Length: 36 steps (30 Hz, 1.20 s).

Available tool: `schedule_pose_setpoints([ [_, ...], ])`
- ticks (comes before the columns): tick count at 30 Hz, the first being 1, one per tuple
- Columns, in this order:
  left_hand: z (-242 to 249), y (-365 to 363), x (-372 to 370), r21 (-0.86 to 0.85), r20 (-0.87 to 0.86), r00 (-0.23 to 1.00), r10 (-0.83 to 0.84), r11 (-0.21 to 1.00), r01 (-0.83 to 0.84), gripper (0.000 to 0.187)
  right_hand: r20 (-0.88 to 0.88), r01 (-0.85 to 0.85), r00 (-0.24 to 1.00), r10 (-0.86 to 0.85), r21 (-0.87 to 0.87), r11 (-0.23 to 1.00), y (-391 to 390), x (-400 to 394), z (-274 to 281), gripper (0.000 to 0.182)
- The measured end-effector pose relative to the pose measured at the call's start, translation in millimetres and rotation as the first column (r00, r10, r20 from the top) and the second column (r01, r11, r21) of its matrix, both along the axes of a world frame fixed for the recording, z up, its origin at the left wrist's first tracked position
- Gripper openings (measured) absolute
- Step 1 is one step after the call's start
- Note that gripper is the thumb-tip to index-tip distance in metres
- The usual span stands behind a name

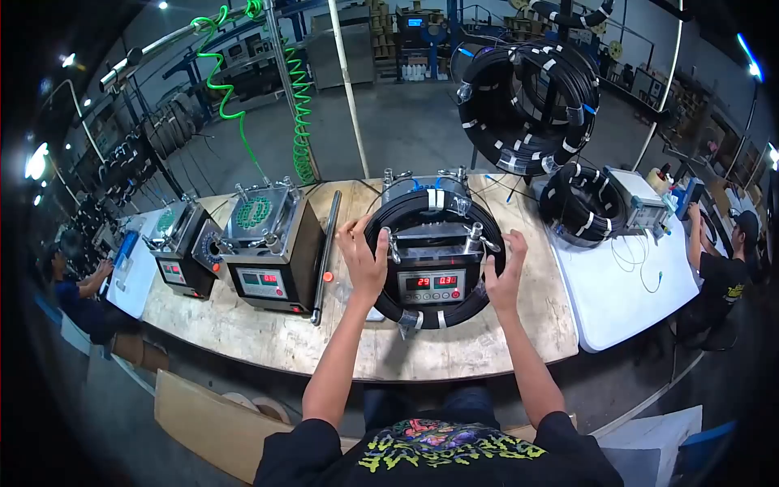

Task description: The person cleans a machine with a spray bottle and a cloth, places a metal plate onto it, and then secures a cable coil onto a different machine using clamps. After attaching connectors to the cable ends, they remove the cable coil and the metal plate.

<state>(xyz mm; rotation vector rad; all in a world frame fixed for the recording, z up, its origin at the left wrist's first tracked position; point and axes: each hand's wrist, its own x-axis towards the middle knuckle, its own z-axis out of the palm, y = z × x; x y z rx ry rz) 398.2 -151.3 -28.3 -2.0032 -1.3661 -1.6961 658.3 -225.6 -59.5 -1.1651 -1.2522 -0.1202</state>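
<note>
Cable coil (465, 311): black, round, many turns bundled into a thick ring; between both hands at the front of the metal-cased machine (430, 286), near the middle of the counter's front edge. Resting or lifted, cannot tell.
Left hand (365, 261): at the ring's left side, fingers spread, thumb toward the opening; firmness of hold, cannot tell.
Right hand (505, 272): at the ring's right side, fingers spread and bent; closed round the bundle or only against it, cannot tell.
Weight: probably moderate, to judge by the thickness; best shared between two opposite sides.
Stiffness: likely springy, giving a little when squeezed; smooth jacket, perhaps slippery.
White tape bands (441, 319): wrapped across the bundle at top and bottom; probably good places to take hold, with turns gathered tight.
Clear plastic (408, 319): glossy, crinkled, at the ring's lower left; likely thin, a poor grip.
Machine face: flat, dark-framed, red digits, visible through the ring.
Counter (519, 345): pale wood, scuffed, stained.
Metal bar (328, 252): long, slim, lying left of the coil.
</note>
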Motion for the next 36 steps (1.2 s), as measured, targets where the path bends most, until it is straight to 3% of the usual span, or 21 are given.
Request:
schedule_pose_setpoints([
  [3, -2.4, -1.7, 0.4, -0.153, 0.122, 0.991, -0.058, 0.985, 0.076, 0.045, 0.022, 0.116, 0.993, -0.114, -0.145, 0.983, 2.4, 8.0, 9.4, 0.032],
  [4, -2.0, -1.6, 0.4, -0.209, 0.187, 0.979, -0.084, 0.970, 0.123, 0.047, 0.121, 0.156, 0.984, -0.131, -0.221, 0.963, 0.3, 9.9, 19.7, 0.027],
  [7, -1.4, -2.7, -2.5, -0.262, 0.140, 0.982, -0.129, 0.951, 0.163, 0.054, -0.065, -0.107, 0.994, 0.090, -0.368, 0.923, 7.2, 14.2, 16.6, 0.025],
  [8, -2.4, -4.6, -4.9, -0.265, 0.118, 0.985, -0.129, 0.951, 0.157, 0.055, -0.147, -0.150, 0.983, 0.109, -0.305, 0.940, 5.9, 10.2, 15.1, 0.036],
  [11, -12.8, -8.7, -9.5, -0.250, 0.083, 0.987, -0.140, 0.955, 0.156, 0.058, 0.082, -0.073, 0.994, 0.078, -0.065, 0.995, 1.3, 5.8, 25.9, 0.051],
  [12, -15.7, -7.4, -9.8, -0.232, 0.091, 0.985, -0.149, 0.958, 0.166, 0.058, 0.149, -0.005, 0.988, 0.026, -0.136, 0.991, 0.8, 6.8, 26.0, 0.064],
  [16, -25.3, -5.7, -10.8, -0.223, 0.108, 0.980, -0.168, 0.956, 0.189, 0.058, 0.246, 0.070, 0.969, 0.003, -0.290, 0.954, 3.5, -4.0, 31.6, 0.066],
  [20, -24.1, -6.4, -12.4, -0.212, 0.102, 0.980, -0.173, 0.958, 0.191, 0.059, 0.233, 0.098, 0.972, -0.028, -0.298, 0.950, 10.3, -8.6, 28.9, 0.057],
  [23, -21.2, -9.0, -10.7, -0.250, 0.116, 0.981, -0.156, 0.951, 0.180, 0.062, 0.378, 0.099, 0.924, -0.047, -0.118, 0.988, 26.0, -21.8, 4.3, 0.056],
  [24, -20.8, -10.5, -11.1, -0.253, 0.115, 0.981, -0.155, 0.951, 0.180, 0.062, 0.326, 0.151, 0.942, -0.081, -0.196, 0.969, 23.2, -27.3, 7.6, 0.046],
  [28, -20.4, -8.0, -11.4, -0.249, 0.125, 0.984, -0.130, 0.956, 0.158, 0.064, 0.289, 0.061, 0.957, -0.028, -0.106, 0.992, 12.5, -34.1, 51.4, 0.028],
  [31, -22.7, -8.1, -11.6, -0.240, 0.127, 0.981, -0.144, 0.956, 0.172, 0.065, 0.239, 0.026, 0.969, 0.069, -0.375, 0.927, 30.0, -19.9, 75.9, 0.031],
  [32, -20.7, -9.8, -11.2, -0.250, 0.125, 0.983, -0.137, 0.954, 0.165, 0.065, 0.259, -0.018, 0.964, 0.067, -0.188, 0.982, 46.3, -19.5, 83.6, 0.023],
  [34, -19.3, -11.1, -11.8, -0.269, 0.136, 0.982, -0.134, 0.949, 0.167, 0.064, 0.389, -0.057, 0.919, 0.065, -0.032, 0.998, 85.3, -16.8, 104.8, 0.025],
  [35, -20.0, -11.4, -12.1, -0.278, 0.151, 0.979, -0.139, 0.944, 0.177, 0.064, 0.466, -0.007, 0.874, 0.136, -0.268, 0.963, 97.1, -15.1, 120.9, 0.027],
  [36, -21.1, -11.1, -13.1, -0.286, 0.164, 0.976, -0.143, 0.940, 0.186, 0.064, 0.462, -0.085, 0.855, 0.235, -0.323, 0.943, 116.9, -11.2, 123.3, 0.029],
])
